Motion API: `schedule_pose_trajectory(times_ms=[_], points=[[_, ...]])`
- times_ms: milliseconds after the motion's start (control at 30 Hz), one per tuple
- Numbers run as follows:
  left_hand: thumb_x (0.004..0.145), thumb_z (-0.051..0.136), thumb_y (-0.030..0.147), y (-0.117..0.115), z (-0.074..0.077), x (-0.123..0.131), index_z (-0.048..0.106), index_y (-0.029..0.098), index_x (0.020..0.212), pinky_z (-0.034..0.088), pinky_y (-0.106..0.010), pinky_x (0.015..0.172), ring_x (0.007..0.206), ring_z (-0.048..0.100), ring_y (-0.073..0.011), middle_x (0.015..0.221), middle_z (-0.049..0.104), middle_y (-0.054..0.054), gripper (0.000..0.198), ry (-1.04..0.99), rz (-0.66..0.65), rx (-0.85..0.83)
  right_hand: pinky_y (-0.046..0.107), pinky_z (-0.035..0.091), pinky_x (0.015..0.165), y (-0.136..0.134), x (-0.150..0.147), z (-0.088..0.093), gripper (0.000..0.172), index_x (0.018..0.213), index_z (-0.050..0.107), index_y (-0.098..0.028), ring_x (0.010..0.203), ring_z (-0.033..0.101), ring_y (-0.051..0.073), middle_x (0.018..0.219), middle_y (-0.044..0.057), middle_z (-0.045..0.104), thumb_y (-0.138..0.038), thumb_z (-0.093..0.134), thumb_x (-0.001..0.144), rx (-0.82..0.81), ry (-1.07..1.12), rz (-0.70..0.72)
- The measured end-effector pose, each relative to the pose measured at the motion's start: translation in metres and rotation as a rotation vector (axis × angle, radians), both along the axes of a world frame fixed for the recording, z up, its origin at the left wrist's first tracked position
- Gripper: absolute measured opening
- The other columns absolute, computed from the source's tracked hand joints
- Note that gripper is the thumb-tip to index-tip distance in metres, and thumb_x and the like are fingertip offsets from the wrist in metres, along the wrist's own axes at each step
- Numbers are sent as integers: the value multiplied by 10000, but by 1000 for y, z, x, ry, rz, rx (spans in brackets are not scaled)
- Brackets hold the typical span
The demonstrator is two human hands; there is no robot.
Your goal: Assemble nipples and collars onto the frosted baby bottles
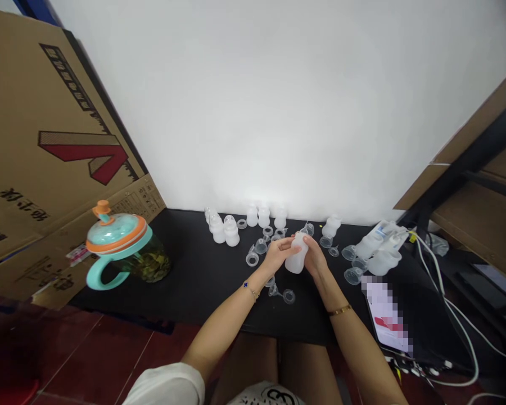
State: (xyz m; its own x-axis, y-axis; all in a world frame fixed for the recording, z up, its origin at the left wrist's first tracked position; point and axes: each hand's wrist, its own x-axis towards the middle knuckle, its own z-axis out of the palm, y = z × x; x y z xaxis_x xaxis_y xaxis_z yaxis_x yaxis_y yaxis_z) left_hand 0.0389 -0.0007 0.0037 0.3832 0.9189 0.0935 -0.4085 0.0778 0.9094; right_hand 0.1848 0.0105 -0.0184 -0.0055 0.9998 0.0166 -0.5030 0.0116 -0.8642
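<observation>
Both hands in on my feed: the left hand [280, 253] grips a frosted white bottle [295, 262] from its left side, the right hand [315, 256] closes on it from the right. The bottle is tilted, right of centre in the frame, over the black table [198, 275].

Risks, as I judge them: walls look soft, so squeezing too hard could dent it or make it pop out from between the fingers. Clear funnel-shaped pieces [289, 296] lie loose at lower centre, near the left forearm; a sleeve or wrist sweep could push them off the front edge. A hasty reach could topple the standing bottles [231, 235] left of centre or scatter the loose rings [252, 259] beside them. White cables [442, 281] at right could snag the right arm. The lidded jug [118, 236] at left holds leaves, maybe liquid; a bump could spill it.

Writing: carton [21, 112] at upper left carries large dark characters, seemingly upside down, plus a red angular logo and an ® mark; I can't read the brand. The phone-like device [388, 318] at lower right has its screen pixelated. Bluish print on the bottle group [383, 261] at right: too small. Dark shirt print [278, 395] at bottom centre: cut off, illegible.
</observation>
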Motion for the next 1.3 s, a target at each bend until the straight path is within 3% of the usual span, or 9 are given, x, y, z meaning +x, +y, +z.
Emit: schedule_pose_trajectory(times_ms=[233,433,633,833,900,1000,1167,1300], points=[[602,924,414,2,-4,1,781,136,1048,536,-459,955,951,741,-311,968,795,-119,545,16,35,-3,339,513,702,-1,-3,1,320,846,704,-246,714,641,204,771,12,701,-458,852,657,27,-12,-49],[672,885,437,5,-12,3,759,151,1114,515,-461,1006,1046,723,-319,1084,779,-134,542,21,50,47,324,513,694,1,-8,-1,301,797,685,-239,678,621,177,731,-6,677,-463,847,677,23,23,-82],[730,840,445,6,-18,6,748,158,1125,523,-406,961,1054,713,-303,1096,773,-128,497,41,133,63,381,541,834,3,-16,-6,305,848,716,-235,861,687,247,831,28,741,-503,805,734,9,13,-157],[790,767,510,5,-17,6,753,150,1090,521,-350,898,1028,696,-273,1104,760,-118,469,19,221,58,412,536,918,6,-21,-7,539,1013,722,-222,1079,677,297,996,73,776,-704,649,786,-19,-25,-82],[805,757,494,5,-15,5,737,155,1115,508,-349,933,1077,681,-270,1134,749,-115,459,-8,250,65,425,532,928,5,-21,-6,593,1071,721,-228,1126,665,300,1048,76,775,-742,572,816,-35,-38,-34],[706,861,382,7,-13,3,706,185,1166,467,-368,1026,1160,653,-265,1197,727,-107,523,-70,306,44,428,520,945,4,-19,-3,585,1118,719,-256,1184,643,294,1139,66,762,-737,541,836,-51,-78,-22],[765,794,463,9,-11,2,722,158,1053,486,-383,990,1087,673,-266,1115,737,-113,426,-77,299,-11,398,527,907,3,-18,-4,563,1111,734,-243,1153,661,289,1164,69,757,-705,600,818,-41,-109,-58],[633,909,335,6,-10,4,685,194,1104,473,-351,1014,1106,668,-241,1150,727,-89,540,-83,293,7,374,546,852,6,-18,-12,488,1021,758,-235,1072,690,293,1068,55,782,-652,704,772,-13,-104,-98]])
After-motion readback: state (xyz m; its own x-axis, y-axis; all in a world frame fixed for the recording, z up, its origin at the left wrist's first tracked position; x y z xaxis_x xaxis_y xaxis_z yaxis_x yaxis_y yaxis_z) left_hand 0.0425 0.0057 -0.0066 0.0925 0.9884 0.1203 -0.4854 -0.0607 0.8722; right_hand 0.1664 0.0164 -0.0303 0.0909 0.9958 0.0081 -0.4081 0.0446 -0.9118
